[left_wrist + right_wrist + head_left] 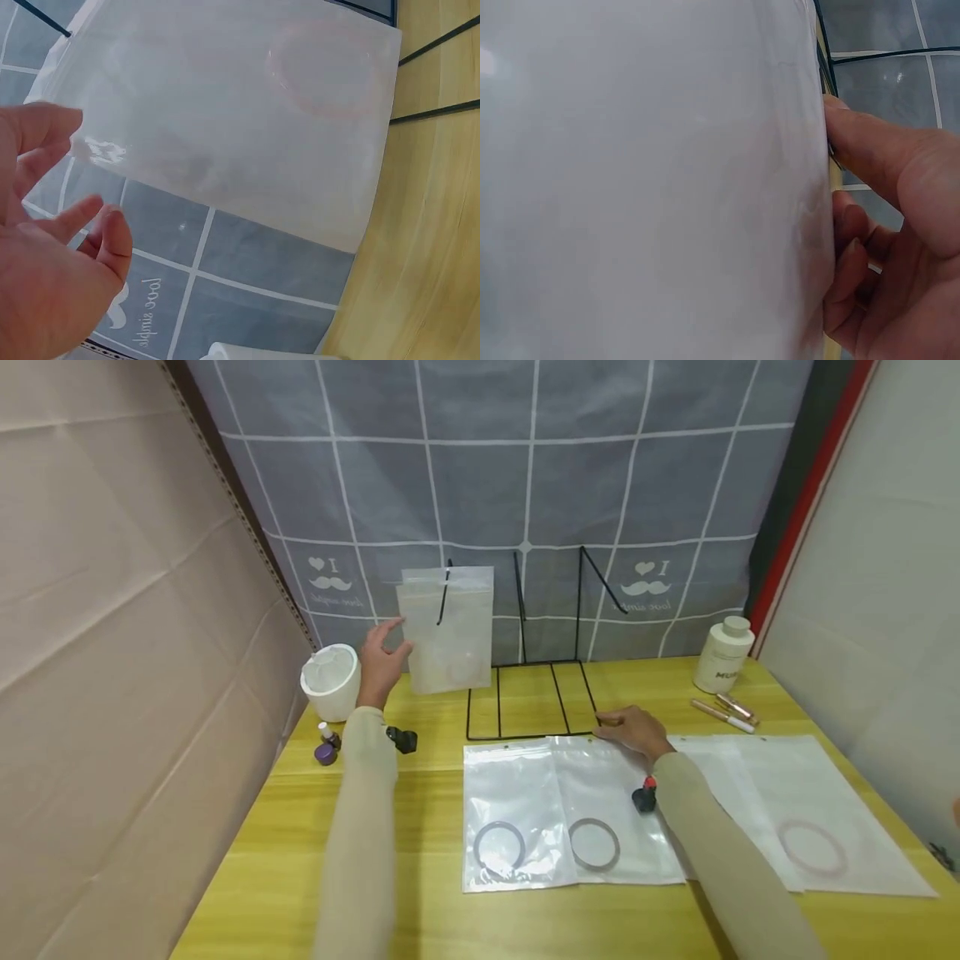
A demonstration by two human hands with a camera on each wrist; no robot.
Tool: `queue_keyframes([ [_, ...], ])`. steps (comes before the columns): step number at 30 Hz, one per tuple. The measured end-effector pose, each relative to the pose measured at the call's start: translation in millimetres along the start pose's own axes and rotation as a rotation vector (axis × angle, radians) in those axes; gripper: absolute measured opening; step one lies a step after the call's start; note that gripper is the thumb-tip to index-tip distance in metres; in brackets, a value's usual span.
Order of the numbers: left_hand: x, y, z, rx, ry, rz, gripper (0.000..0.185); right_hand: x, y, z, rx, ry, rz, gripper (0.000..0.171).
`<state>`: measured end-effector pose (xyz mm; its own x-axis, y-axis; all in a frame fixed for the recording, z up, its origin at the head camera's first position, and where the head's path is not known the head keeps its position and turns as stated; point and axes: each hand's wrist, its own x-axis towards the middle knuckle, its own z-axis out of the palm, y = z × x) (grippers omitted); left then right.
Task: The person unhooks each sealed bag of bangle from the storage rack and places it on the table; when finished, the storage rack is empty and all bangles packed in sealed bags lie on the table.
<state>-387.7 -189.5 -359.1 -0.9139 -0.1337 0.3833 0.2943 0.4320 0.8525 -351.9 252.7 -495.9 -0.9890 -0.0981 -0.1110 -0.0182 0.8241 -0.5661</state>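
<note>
A frosted plastic bag [447, 631] [240, 112] hangs on the left prong of a black wire rack [525, 693], with a faint pink ring [322, 67] inside it. My left hand [381, 662] [52, 247] hovers at the bag's left edge with its fingers spread, holding nothing. My right hand [633, 729] [892, 225] rests on the top edge of a flat bag [611, 810] [652, 180] on the table. Its forefinger reaches the front right corner of the rack's base. Each flat bag holds a ring.
Another ring bag [517, 810] lies to the left of that one, and larger bags [810, 810] lie to the right. A white cup [332, 681] and a small purple bottle [326, 747] stand at the left. A white bottle [723, 654] and pens [726, 710] sit at the back right.
</note>
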Motion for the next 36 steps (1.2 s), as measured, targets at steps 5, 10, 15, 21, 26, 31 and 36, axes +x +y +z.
queue_keyframes([
  [5,4.8,1.6,5.3,-0.081,-0.085,-0.039,0.041,0,1,1,-0.007,0.011,0.001,0.060],
  [10,2.7,2.8,11.0,-0.038,-0.106,-0.013,0.038,0,-2,2,0.005,0.015,0.014,0.059],
  [15,2.0,3.2,19.5,0.022,-0.144,0.051,0.038,0,-3,1,0.010,0.019,0.007,0.059],
  [21,-5.5,-3.7,28.7,-0.005,-0.094,0.091,0.035,1,-1,1,-0.006,0.013,0.014,0.060],
  [26,-16.0,-5.4,27.4,-0.052,-0.044,0.131,0.036,1,-2,2,0.006,0.003,0.024,0.060],
  [31,-27.0,-1.5,21.7,-0.070,-0.020,0.133,0.037,-1,-1,0,0.002,0.012,0.013,0.060],
  [36,-39.6,4.1,11.5,-0.089,-0.019,0.124,0.039,-2,0,-1,-0.004,0.016,0.001,0.060],
])
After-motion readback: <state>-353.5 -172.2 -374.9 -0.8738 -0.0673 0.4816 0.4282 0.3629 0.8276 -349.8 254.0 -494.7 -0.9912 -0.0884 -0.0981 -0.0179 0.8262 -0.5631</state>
